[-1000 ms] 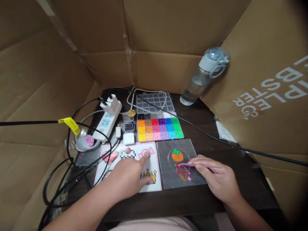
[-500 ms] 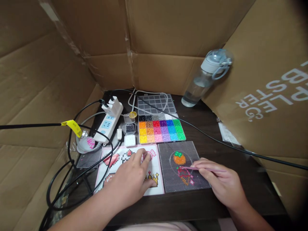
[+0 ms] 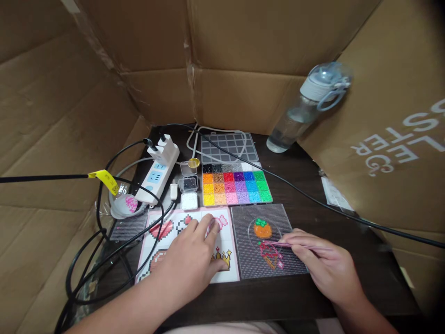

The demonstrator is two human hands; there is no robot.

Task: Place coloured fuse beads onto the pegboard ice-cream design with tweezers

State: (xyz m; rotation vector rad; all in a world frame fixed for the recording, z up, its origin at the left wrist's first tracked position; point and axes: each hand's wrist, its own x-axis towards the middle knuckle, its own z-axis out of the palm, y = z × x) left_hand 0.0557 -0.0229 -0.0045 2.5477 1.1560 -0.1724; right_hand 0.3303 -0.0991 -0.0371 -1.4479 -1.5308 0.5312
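My right hand [image 3: 327, 264] grips a pair of pink tweezers [image 3: 309, 246], whose tips reach over a clear pegboard [image 3: 243, 260]. On that board lie an orange bead fruit [image 3: 262, 229] with a green top and, below it, a part-filled bead shape [image 3: 269, 255] in red, pink and brown. Whether the tips hold a bead is too small to tell. My left hand [image 3: 194, 255] lies on a pattern sheet [image 3: 222, 276] with its thumb and fingers apart, covering some of the printed pixel pictures. A heart, a crown and a pink candy show around it.
Beyond the sheets sits a sorted bead box [image 3: 236, 185], its lid [image 3: 227, 147] folded back. Small bead tubs [image 3: 189, 201] stand left of it, beside a white power strip [image 3: 158, 176]. A black cable [image 3: 288, 185] crosses overhead. A water bottle [image 3: 306, 109] leans near the cardboard wall [image 3: 243, 97].
The camera view has shifted slightly, so most things sit a little further right. Both hands keep nearly the same pose, and the tweezers still point at the lower bead shape.
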